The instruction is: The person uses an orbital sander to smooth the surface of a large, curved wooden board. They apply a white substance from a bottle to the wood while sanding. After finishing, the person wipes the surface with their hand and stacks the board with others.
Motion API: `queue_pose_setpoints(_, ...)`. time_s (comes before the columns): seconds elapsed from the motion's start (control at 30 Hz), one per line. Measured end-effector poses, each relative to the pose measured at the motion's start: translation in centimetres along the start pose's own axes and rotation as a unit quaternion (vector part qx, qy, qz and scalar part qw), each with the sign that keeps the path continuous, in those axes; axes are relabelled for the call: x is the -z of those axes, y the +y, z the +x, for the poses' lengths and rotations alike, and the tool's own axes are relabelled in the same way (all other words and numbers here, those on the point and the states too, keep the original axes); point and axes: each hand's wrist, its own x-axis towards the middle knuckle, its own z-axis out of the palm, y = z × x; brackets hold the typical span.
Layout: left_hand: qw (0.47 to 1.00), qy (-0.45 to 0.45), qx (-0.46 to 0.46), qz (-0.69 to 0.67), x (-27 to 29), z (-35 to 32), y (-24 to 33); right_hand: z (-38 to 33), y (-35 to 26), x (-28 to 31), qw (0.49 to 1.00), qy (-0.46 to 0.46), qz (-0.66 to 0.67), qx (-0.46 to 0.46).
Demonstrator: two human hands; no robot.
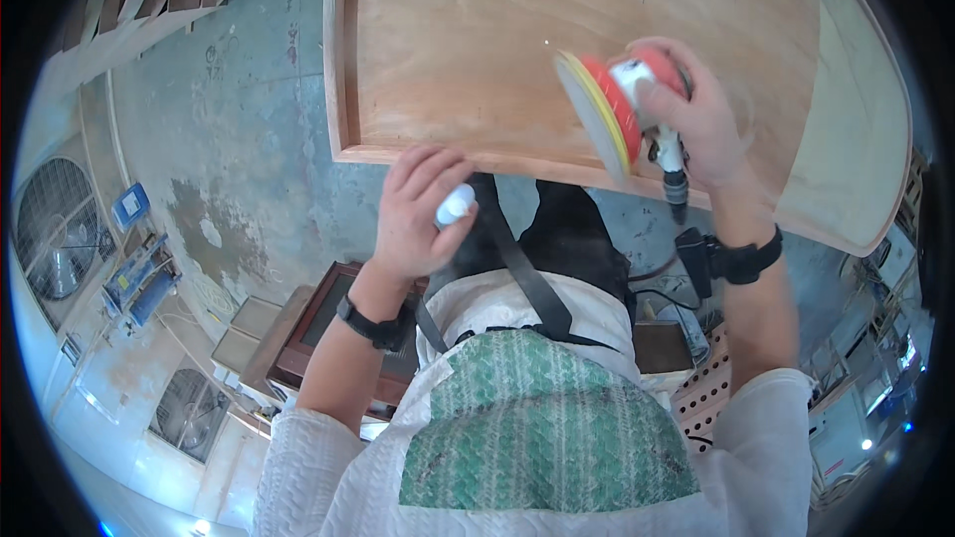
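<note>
one wooden panel (477, 50), one orbital sander (622, 104), two fans (55, 229), two wristbands (373, 326)

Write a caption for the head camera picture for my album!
Right hand holds an orange sander above a wooden panel; left hand grips a small white object.

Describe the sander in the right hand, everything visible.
The sander is a small round-pad power tool with an orange-red and white body and a yellowish disc pad on a red backing. It is tipped so the pad's face turns left, lifted off the plywood panel. The right hand wraps its top; a dark fitting hangs below, near the panel's edge.
</note>
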Motion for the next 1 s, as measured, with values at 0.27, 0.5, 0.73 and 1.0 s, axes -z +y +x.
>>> queue_pose_setpoints(0.27,0.999,-0.014,-0.004,-0.053,-0.1,-1.1,0.7,4.2,-2.0,-0.8,0.924,-0.260,-0.221,-0.174)
queue_pose_setpoints(0.5,0.965,0.127,0.229,0.012,0.7,-9.2,-3.7,8.6,-2.0,-9.5,0.832,-0.383,-0.393,-0.085)
queue_pose_setpoints(0.73,0.965,0.088,0.230,-0.094,-0.5,-8.3,-3.3,9.1,-4.6,-16.5,0.823,-0.389,-0.395,-0.122)
queue_pose_setpoints(1.0,0.971,0.087,0.173,-0.138,-0.3,-8.4,-4.0,8.8,-3.4,-15.2,0.824,-0.374,-0.403,-0.136)
